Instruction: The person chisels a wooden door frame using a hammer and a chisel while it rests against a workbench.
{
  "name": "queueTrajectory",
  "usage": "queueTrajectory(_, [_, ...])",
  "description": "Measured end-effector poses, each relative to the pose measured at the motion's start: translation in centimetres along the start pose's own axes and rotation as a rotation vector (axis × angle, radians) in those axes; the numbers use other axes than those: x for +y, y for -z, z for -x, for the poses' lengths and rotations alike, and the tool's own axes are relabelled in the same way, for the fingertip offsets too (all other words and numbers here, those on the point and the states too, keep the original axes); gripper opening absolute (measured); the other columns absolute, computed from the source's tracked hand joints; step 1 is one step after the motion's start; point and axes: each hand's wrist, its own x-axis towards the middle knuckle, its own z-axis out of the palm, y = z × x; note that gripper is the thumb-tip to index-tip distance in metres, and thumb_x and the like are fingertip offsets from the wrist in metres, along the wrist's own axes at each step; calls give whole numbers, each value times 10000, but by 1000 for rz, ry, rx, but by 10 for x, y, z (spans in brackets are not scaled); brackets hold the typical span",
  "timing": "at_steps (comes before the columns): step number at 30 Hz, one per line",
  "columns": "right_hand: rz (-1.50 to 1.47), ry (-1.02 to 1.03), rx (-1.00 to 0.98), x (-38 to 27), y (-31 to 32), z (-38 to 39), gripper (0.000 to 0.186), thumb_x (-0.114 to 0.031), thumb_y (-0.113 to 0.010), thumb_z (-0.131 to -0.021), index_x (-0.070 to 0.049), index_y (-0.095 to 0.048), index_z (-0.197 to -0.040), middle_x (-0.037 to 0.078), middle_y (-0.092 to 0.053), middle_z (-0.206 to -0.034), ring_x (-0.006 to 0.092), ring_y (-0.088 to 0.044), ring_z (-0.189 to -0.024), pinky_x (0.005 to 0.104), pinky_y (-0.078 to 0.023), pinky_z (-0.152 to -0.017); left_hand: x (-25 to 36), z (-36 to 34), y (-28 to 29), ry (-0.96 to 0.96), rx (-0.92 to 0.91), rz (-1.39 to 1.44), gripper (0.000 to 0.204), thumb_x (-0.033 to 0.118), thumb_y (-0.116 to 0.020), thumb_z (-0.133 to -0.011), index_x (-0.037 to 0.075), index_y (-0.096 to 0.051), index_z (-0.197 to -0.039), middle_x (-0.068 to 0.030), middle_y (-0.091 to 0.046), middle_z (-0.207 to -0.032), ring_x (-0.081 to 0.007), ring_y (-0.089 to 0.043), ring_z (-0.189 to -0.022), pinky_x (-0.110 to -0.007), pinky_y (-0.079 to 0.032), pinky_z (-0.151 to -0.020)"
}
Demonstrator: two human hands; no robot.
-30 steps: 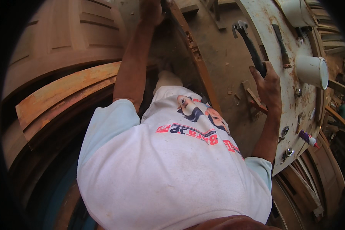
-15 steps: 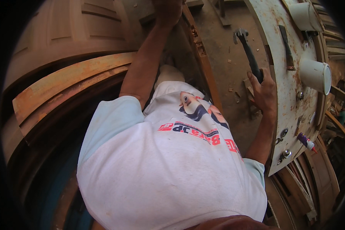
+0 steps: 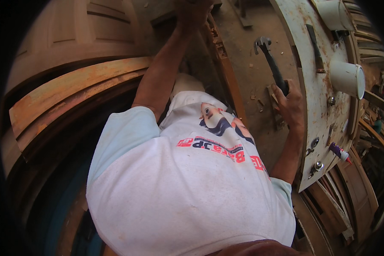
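My right hand (image 3: 288,100) is closed round the black handle of a claw hammer (image 3: 269,55), whose metal head points away from me. My left hand (image 3: 191,13) is closed at the top edge, on a dark object too hidden to name, over the far end of a long wooden piece (image 3: 228,85) with several chiselled recesses along it. That piece runs down past my white shirt. Right of the hammer, a long white workbench (image 3: 318,106) carries a chisel (image 3: 312,42), two white buckets (image 3: 345,79), round metal lock parts (image 3: 318,166) and a purple-and-white tube (image 3: 339,153).
At left lie a panelled door (image 3: 72,25) and stacked curved-looking boards (image 3: 77,87). Wood offcuts and chips (image 3: 251,65) are on the floor. More boards and door panels (image 3: 354,192) lean beside the bench at right, with cluttered timber (image 3: 371,47) beyond.
My left hand has moved right along the top edge. The hammer in my right hand has shifted slightly down and left since a second ago.
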Motion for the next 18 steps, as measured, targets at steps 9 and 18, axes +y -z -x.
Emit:
queueTrajectory(9, [56, 136, 49, 3, -10, 8, 340, -303, -706, -978, 15, -609, -1049, 196, -638, -781, 345, -660, -704, 452, -496, -681, -11, 3, -14, -175, -154, -257, 134, 52, -678, -885, 80, -549, -860, 26, -530, -784, -93, -563, -754, -284, -474, -607])
queueTrajectory(18, [43, 65, 1, -1, -12, 11, 326, -297, -699, -981, 14, -612, -1025, 198, -654, -784, 348, -673, -720, 451, -496, -685, 50, -13, -8, 239, -138, 133, 453, 540, -722, -935, 155, -525, -801, 34, -475, -558, -93, -480, -446, -249, -382, -428])
